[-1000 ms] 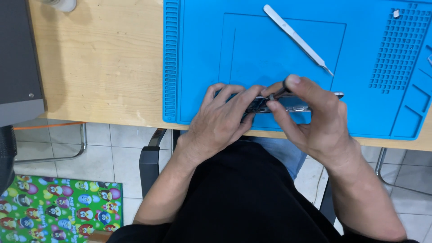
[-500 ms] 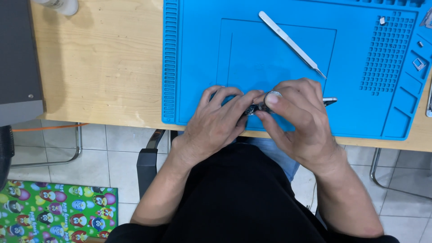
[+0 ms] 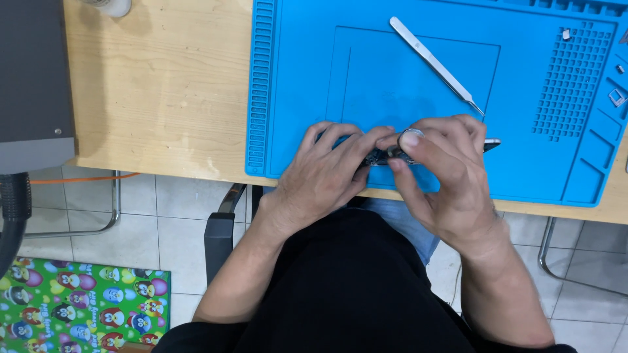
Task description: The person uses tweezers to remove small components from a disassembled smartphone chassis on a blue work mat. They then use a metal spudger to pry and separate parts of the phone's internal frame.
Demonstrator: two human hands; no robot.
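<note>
While our left hand [image 3: 327,173] keeps its fingers curled over the near end of the small dark device [image 3: 383,157], our right hand [image 3: 445,176] has closed in since a second ago: the index finger that then stretched out along the top edge is now bent, and thumb and fingertips pinch together right at the middle of the device, hard against the left fingertips. Both hands are shut on it, pressing it down on the near edge of the blue silicone work mat [image 3: 405,72]. Only a dark strip between the fingers and a thin end [image 3: 492,142] poking out past the right knuckles show, so we cannot tell what kind of part the pinch is working on. We judge the grip has tightened to one spot on the device, though the fingers hide the contact itself.

Around us, the steel tweezers [image 3: 435,65] lie slantwise on the mat, tip just beyond our right knuckles but not touching. Small loose parts [image 3: 616,97] sit in the mat's tray pockets at the far right, well apart. On the wooden surface [image 3: 163,85] to the left rests a grey box [image 3: 33,78]. Nothing lies between the hands and the tweezers; our own fingers are what block the view.
</note>
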